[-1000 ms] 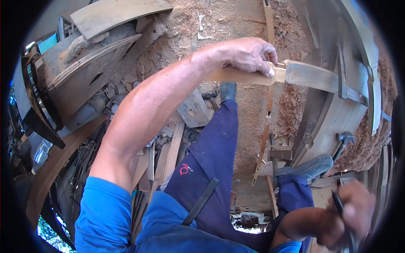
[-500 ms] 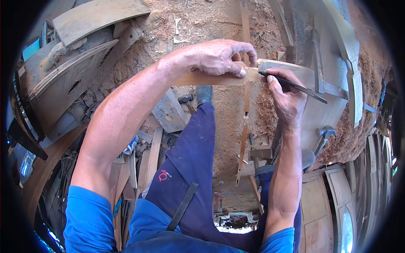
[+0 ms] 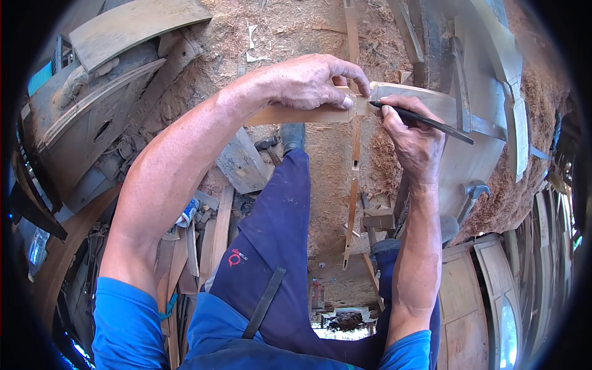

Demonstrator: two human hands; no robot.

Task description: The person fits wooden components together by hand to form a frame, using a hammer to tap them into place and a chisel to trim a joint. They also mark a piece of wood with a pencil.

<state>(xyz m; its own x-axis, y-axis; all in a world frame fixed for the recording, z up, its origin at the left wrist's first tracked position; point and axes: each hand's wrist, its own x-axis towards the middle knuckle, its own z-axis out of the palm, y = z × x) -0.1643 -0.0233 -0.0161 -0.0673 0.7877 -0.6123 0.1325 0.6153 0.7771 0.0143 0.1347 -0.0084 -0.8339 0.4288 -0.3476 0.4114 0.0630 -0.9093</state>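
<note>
My left hand (image 3: 311, 80) presses a flat wooden piece (image 3: 296, 115) against a pale curved board (image 3: 425, 102), fingers closed over the joint. My right hand (image 3: 412, 132) grips a dark pencil (image 3: 431, 122), its tip touching the wood right beside my left fingertips. A thin wooden strip (image 3: 353, 185) runs downward from under the joint. My leg in dark blue trousers (image 3: 277, 228) is below the hands.
Sawdust covers the ground (image 3: 290, 31). Curved wooden planks (image 3: 129, 24) lie at the upper left, a wood block (image 3: 242, 161) beside my leg, and panelled wooden frames (image 3: 475, 296) at the lower right. Scrap sticks (image 3: 216, 234) pile at the lower left.
My right hand rose from the lower right with the pencil and now holds its tip at the joint. My left hand has kept the wooden piece pressed in place.
</note>
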